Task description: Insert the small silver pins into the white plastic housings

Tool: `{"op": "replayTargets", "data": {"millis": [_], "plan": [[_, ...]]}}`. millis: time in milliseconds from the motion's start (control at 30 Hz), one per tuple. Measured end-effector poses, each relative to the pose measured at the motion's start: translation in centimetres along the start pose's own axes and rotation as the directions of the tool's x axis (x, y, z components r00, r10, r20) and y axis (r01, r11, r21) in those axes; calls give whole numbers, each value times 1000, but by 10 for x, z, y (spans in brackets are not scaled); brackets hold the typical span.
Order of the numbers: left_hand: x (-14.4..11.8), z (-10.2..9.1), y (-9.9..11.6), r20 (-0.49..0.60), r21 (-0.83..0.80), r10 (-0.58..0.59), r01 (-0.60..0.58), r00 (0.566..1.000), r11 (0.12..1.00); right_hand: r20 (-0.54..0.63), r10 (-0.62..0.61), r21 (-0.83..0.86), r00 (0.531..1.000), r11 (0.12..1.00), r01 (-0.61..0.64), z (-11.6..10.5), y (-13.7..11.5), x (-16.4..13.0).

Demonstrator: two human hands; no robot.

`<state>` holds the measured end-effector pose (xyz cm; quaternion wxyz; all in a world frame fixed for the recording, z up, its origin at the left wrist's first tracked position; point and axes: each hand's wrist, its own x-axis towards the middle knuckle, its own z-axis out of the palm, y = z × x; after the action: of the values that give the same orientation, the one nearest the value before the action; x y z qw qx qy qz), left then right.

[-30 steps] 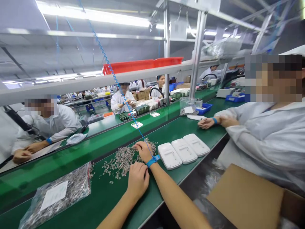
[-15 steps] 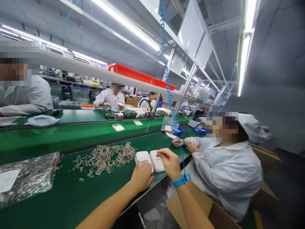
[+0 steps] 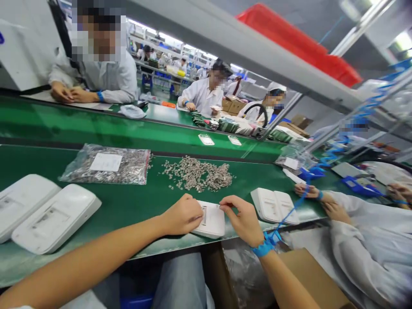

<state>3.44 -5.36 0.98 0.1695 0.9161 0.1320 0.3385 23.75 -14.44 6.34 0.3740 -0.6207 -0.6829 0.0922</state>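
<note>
A white plastic housing (image 3: 215, 219) with a recessed slot lies on the green bench between my hands, near the front edge. My left hand (image 3: 184, 214) is closed over its left end, fingers curled down; what they hold, if anything, is hidden. At its upper right corner, my right hand (image 3: 242, 218) has thumb and forefinger pinched together, with anything between them too small to make out. A blue band (image 3: 266, 245) circles my right wrist. Just behind the housing spreads a pile of small metal pieces (image 3: 201, 174).
Two white housings (image 3: 268, 207) stand side by side to the right, two larger-looking ones (image 3: 58, 219) at left. A clear bag of metal pieces (image 3: 106, 165) lies behind. A blue coiled cord (image 3: 292, 210) crosses at right, near a co-worker's hands (image 3: 305, 191). An open carton (image 3: 313, 274) sits below.
My view has swung left and down. My hands have gone from two side-by-side housings to a single one; a pair now stands to their right.
</note>
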Motion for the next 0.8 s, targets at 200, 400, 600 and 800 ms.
{"op": "replayTargets", "data": {"millis": [200, 400, 600, 800], "plan": [[7, -2, -5, -142, -237, -102, 66, 985, 969, 94, 5, 122, 996, 992, -17, 20, -20, 17], [6, -2, -20, -149, -213, -116, 83, 982, 974, 66, -13, 118, 998, 993, 5, 30, -25, 24], [8, -6, -48, -23, -12, -286, 286, 958, 958, 253, 7, -12, 967, 1000, -4, 37, -27, 33], [9, -9, -51, 122, -13, -295, 299, 948, 954, 365, 16, -243, 931, 967, 79, 43, -34, 38]]}}
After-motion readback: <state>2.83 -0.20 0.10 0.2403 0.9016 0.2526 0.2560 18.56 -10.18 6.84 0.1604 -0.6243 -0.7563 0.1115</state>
